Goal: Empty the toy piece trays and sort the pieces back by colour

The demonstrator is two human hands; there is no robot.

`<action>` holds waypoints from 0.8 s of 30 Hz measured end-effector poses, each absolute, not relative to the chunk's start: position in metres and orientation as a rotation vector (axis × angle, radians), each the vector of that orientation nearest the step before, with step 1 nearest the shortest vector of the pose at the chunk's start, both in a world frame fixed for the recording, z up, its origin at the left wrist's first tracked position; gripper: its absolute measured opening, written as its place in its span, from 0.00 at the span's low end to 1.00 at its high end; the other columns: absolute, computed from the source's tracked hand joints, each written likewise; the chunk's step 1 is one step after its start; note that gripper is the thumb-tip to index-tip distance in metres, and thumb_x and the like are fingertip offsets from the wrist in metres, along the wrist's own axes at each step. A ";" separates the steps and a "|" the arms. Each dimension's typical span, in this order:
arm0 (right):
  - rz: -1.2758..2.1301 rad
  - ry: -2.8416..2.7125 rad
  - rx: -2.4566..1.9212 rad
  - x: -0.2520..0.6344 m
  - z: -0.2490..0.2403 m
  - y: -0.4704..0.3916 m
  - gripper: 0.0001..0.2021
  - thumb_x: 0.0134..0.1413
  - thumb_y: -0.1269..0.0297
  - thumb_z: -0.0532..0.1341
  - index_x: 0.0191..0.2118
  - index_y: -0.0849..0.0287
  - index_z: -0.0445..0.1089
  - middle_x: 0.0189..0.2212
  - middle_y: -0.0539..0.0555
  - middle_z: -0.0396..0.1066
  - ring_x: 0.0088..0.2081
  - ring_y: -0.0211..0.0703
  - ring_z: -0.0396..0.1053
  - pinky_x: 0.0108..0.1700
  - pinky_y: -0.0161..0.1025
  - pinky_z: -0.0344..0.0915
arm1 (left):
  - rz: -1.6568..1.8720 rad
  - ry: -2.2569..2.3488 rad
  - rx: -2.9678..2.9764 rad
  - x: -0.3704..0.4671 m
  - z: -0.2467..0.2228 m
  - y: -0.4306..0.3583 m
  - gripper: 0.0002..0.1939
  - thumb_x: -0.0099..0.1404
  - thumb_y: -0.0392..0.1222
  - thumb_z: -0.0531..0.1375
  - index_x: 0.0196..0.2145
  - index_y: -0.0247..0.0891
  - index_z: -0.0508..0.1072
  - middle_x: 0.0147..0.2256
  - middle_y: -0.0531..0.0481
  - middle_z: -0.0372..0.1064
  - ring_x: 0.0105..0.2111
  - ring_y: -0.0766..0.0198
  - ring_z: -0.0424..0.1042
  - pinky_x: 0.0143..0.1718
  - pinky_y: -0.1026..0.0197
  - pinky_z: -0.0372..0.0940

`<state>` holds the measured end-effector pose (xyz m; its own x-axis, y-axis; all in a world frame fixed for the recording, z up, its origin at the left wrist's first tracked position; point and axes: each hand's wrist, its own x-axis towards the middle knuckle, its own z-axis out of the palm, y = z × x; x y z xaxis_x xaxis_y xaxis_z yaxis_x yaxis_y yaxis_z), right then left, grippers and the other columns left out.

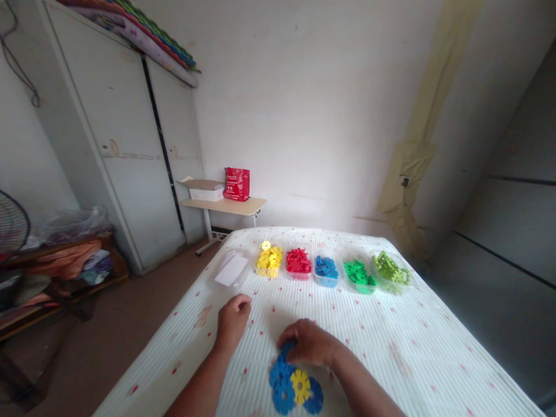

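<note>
Near the front of the cloth-covered table (pixel 365 330), my right hand (pixel 310 343) has its fingers closed on a blue flower piece (pixel 287 348) at the top of a small group. Below it lie more blue pieces (pixel 284 395) and one yellow piece (pixel 300 386), touching or overlapping. My left hand (pixel 234 318) is curled above the cloth, left of the group. Its fingers are bent in, and anything inside them is too small or hidden to make out.
Across the table stand tubs of yellow (pixel 269 259), red (pixel 298 262), blue (pixel 326 268), green (pixel 359 274) and light green pieces (pixel 391 269). A clear container with white paper (pixel 231 269) lies left. Behind are a side table (pixel 230 205) and red bag (pixel 237 184).
</note>
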<state>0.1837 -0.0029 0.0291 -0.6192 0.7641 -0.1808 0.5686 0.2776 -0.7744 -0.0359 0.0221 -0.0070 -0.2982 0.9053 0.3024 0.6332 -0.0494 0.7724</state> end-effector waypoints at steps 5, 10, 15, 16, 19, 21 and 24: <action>0.816 -2.682 -1.317 0.175 0.040 -0.009 0.19 0.36 0.67 0.64 0.41 0.53 0.74 0.39 0.52 0.71 0.39 0.44 0.67 0.38 0.34 0.60 | 1.286 1.934 1.646 -0.037 -0.011 0.025 0.10 0.51 0.38 0.52 0.27 0.39 0.73 0.26 0.53 0.74 0.29 0.64 0.72 0.34 0.66 0.65; 0.760 -2.757 -1.356 0.173 0.046 -0.011 0.18 0.36 0.64 0.64 0.40 0.55 0.73 0.40 0.54 0.69 0.39 0.45 0.67 0.35 0.34 0.58 | 1.281 1.941 1.644 -0.038 -0.014 0.027 0.09 0.51 0.38 0.53 0.27 0.39 0.73 0.26 0.53 0.74 0.28 0.64 0.72 0.32 0.66 0.64; 0.681 -2.789 -1.395 0.170 0.051 -0.015 0.17 0.35 0.65 0.63 0.38 0.57 0.72 0.37 0.54 0.71 0.36 0.45 0.68 0.30 0.33 0.55 | 1.267 1.948 1.647 -0.038 -0.013 0.025 0.10 0.52 0.38 0.53 0.28 0.39 0.73 0.25 0.54 0.73 0.27 0.65 0.72 0.32 0.66 0.64; 0.667 -2.796 -1.406 0.170 0.051 -0.016 0.17 0.35 0.66 0.63 0.38 0.57 0.72 0.36 0.54 0.72 0.35 0.45 0.68 0.29 0.33 0.54 | 1.264 1.948 1.649 -0.038 -0.013 0.025 0.10 0.52 0.38 0.52 0.28 0.39 0.73 0.25 0.54 0.73 0.27 0.65 0.71 0.32 0.66 0.64; 0.648 -2.790 -1.423 0.169 0.051 -0.017 0.16 0.34 0.66 0.63 0.37 0.56 0.72 0.36 0.53 0.72 0.35 0.44 0.68 0.29 0.33 0.54 | 1.256 1.946 1.652 -0.038 -0.014 0.026 0.09 0.52 0.37 0.53 0.28 0.39 0.73 0.24 0.54 0.73 0.26 0.65 0.71 0.32 0.66 0.64; 0.676 -2.771 -1.411 0.169 0.050 -0.017 0.17 0.34 0.66 0.64 0.37 0.56 0.73 0.36 0.53 0.73 0.35 0.44 0.68 0.29 0.33 0.55 | 1.253 1.945 1.651 -0.038 -0.014 0.026 0.10 0.52 0.37 0.52 0.28 0.39 0.73 0.23 0.55 0.72 0.26 0.65 0.71 0.31 0.66 0.63; 0.760 -2.745 -1.387 0.170 0.050 -0.016 0.16 0.33 0.67 0.65 0.36 0.56 0.74 0.35 0.53 0.73 0.34 0.43 0.68 0.30 0.33 0.55 | 1.256 1.941 1.653 -0.039 -0.015 0.026 0.10 0.52 0.38 0.52 0.28 0.39 0.73 0.23 0.54 0.72 0.26 0.65 0.71 0.30 0.66 0.63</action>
<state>0.1705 -0.0164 0.0497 -0.6162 0.7523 -0.2333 0.7651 0.5014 -0.4040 -0.0386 0.0258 -0.0152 -0.2938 0.9073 0.3007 0.6463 -0.0433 0.7619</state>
